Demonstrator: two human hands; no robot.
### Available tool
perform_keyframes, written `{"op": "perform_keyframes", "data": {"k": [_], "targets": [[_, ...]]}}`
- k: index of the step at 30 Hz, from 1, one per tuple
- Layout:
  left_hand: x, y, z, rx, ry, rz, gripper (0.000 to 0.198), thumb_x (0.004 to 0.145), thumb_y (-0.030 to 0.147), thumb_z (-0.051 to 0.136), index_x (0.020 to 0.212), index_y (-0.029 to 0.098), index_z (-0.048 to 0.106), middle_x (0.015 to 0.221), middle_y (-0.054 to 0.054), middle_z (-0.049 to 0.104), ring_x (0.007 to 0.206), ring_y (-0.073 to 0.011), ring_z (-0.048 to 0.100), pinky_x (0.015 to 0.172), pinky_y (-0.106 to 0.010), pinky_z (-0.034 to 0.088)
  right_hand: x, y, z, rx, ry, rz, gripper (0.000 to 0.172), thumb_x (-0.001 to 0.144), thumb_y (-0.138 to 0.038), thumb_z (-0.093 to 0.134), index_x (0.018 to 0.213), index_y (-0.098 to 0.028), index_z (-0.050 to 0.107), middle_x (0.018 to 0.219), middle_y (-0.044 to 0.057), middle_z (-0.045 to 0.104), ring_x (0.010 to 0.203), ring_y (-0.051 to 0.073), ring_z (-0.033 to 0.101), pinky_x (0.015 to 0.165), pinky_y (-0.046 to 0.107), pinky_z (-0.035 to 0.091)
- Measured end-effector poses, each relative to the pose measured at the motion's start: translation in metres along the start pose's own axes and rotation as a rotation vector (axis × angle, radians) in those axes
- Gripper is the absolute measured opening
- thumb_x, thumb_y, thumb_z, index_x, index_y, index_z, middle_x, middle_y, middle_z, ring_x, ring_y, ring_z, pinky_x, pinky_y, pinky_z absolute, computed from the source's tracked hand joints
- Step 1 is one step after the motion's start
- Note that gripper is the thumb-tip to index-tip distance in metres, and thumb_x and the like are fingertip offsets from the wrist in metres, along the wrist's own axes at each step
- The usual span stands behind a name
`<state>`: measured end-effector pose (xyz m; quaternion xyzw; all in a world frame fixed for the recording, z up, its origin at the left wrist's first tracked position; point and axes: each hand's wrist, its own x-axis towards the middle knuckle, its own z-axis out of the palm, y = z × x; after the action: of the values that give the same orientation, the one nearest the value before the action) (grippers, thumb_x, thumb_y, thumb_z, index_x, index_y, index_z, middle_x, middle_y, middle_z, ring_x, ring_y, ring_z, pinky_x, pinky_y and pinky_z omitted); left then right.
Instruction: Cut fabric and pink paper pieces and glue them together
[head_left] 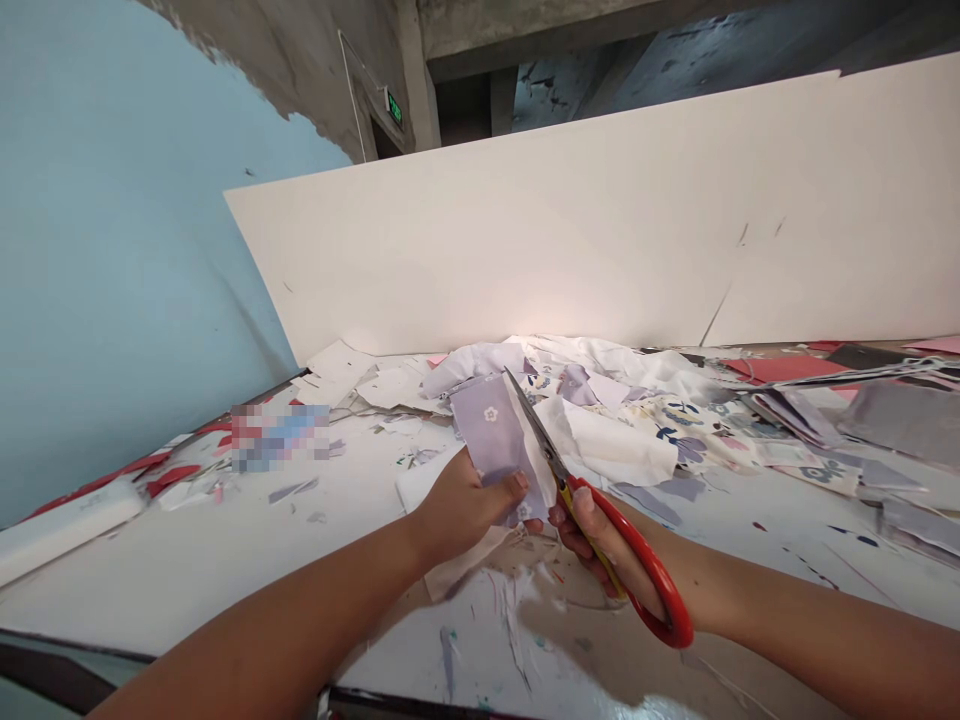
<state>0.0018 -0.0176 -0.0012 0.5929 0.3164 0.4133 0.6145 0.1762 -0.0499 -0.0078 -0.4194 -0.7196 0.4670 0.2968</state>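
My left hand (pixel 465 505) pinches a piece of lavender fabric (pixel 491 432) with small white flowers, the thumb lying across its front. In my right hand (pixel 592 540) is a pair of scissors (pixel 652 575) with red and yellow handles. Their blades point up and away along the fabric's right edge, and look nearly closed. Whether the blades touch the fabric, I cannot tell. Behind the hands lies a heap of white cloth (pixel 615 440) and floral scraps (pixel 686 415).
A tall white board (pixel 510 240) stands along the table's back. Lavender pieces (pixel 799 415) and red sheets (pixel 787 368) lie at the right. A white roll-like object (pixel 71 525) rests at the left edge. Thin offcuts are strewn over the white tabletop (pixel 247 570).
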Motion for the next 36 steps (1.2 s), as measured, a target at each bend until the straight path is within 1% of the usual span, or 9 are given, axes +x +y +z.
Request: {"op": "perform_keyframes", "data": {"k": [2, 4, 11, 15, 19, 21, 24, 30, 36], "targets": [[0.0, 0.001, 0.001, 0.006, -0.007, 0.0, 0.025, 0.065, 0.034, 0.064, 0.079, 0.014, 0.06, 0.07, -0.004, 0.062, 0.057, -0.0132, 0.057, 0.058, -0.029, 0.049, 0.0, -0.001, 0.0, -0.01, 0.001, 0.014, 0.049, 0.079, -0.064, 0.02, 0.069, -0.02, 0.039, 0.06, -0.003, 0.036, 0.045, 0.008, 0.032, 0.042, 0.023, 0.036], [0.0, 0.001, 0.001, 0.02, -0.012, -0.007, 0.025, 0.066, 0.033, 0.064, 0.082, 0.014, 0.06, 0.072, -0.005, 0.063, 0.058, -0.0135, 0.058, 0.057, -0.029, 0.049, 0.001, 0.0, 0.0, -0.007, -0.001, 0.027, 0.048, 0.079, -0.064, 0.021, 0.067, -0.02, 0.038, 0.059, -0.004, 0.036, 0.045, 0.008, 0.032, 0.043, 0.023, 0.037], [-0.001, 0.001, 0.0, 0.032, -0.031, 0.0, 0.026, 0.069, 0.031, 0.061, 0.09, 0.014, 0.061, 0.075, -0.006, 0.064, 0.062, -0.0156, 0.059, 0.058, -0.03, 0.05, 0.004, 0.011, 0.0, 0.069, -0.006, 0.037, 0.046, 0.08, -0.062, 0.021, 0.072, -0.02, 0.037, 0.059, -0.005, 0.033, 0.047, 0.008, 0.032, 0.042, 0.021, 0.032], [0.0, -0.001, 0.0, 0.03, -0.042, 0.017, 0.026, 0.07, 0.03, 0.061, 0.09, 0.014, 0.06, 0.076, -0.006, 0.064, 0.069, -0.0178, 0.06, 0.06, -0.032, 0.051, 0.006, 0.015, 0.003, 0.099, 0.023, 0.037, 0.048, 0.08, -0.063, 0.02, 0.07, -0.02, 0.037, 0.058, -0.005, 0.031, 0.045, 0.007, 0.029, 0.039, 0.02, 0.029], [0.0, -0.002, 0.001, 0.034, -0.054, 0.033, 0.024, 0.072, 0.029, 0.059, 0.09, 0.014, 0.06, 0.074, -0.006, 0.063, 0.065, -0.0162, 0.059, 0.059, -0.031, 0.052, 0.007, 0.014, 0.004, 0.103, 0.044, 0.048, 0.048, 0.079, -0.064, 0.02, 0.071, -0.02, 0.037, 0.057, -0.005, 0.032, 0.043, 0.007, 0.029, 0.037, 0.019, 0.028], [0.0, -0.001, 0.001, 0.043, -0.056, 0.039, 0.022, 0.072, 0.029, 0.059, 0.087, 0.013, 0.06, 0.073, -0.005, 0.062, 0.061, -0.0144, 0.058, 0.058, -0.03, 0.051, 0.008, 0.012, 0.004, 0.083, 0.059, 0.058, 0.049, 0.079, -0.065, 0.02, 0.071, -0.02, 0.037, 0.058, -0.005, 0.033, 0.043, 0.007, 0.03, 0.037, 0.019, 0.029], [-0.001, 0.0, 0.001, 0.057, -0.052, 0.042, 0.019, 0.073, 0.03, 0.058, 0.081, 0.013, 0.06, 0.071, -0.004, 0.061, 0.056, -0.0128, 0.057, 0.057, -0.03, 0.051, 0.008, 0.008, 0.004, 0.055, 0.072, 0.081, 0.051, 0.077, -0.067, 0.021, 0.066, -0.02, 0.034, 0.054, -0.005, 0.033, 0.043, 0.007, 0.031, 0.038, 0.02, 0.03], [0.0, -0.003, -0.001, 0.053, -0.051, 0.037, 0.023, 0.071, 0.029, 0.06, 0.088, 0.012, 0.06, 0.071, -0.005, 0.061, 0.057, -0.0136, 0.056, 0.058, -0.031, 0.051, 0.008, 0.007, 0.005, 0.07, 0.083, 0.119, 0.052, 0.074, -0.07, 0.023, 0.059, -0.02, 0.028, 0.046, -0.007, 0.03, 0.038, 0.006, 0.028, 0.036, 0.02, 0.026], [0.0, -0.006, -0.002, 0.065, -0.028, 0.04, 0.022, 0.071, 0.031, 0.059, 0.085, 0.014, 0.061, 0.072, -0.005, 0.06, 0.06, -0.0151, 0.056, 0.058, -0.033, 0.051, 0.008, 0.008, 0.007, 0.08, 0.116, 0.17, 0.053, 0.072, -0.071, 0.026, 0.057, -0.02, 0.028, 0.041, -0.007, 0.028, 0.034, 0.006, 0.026, 0.031, 0.019, 0.024]]}}
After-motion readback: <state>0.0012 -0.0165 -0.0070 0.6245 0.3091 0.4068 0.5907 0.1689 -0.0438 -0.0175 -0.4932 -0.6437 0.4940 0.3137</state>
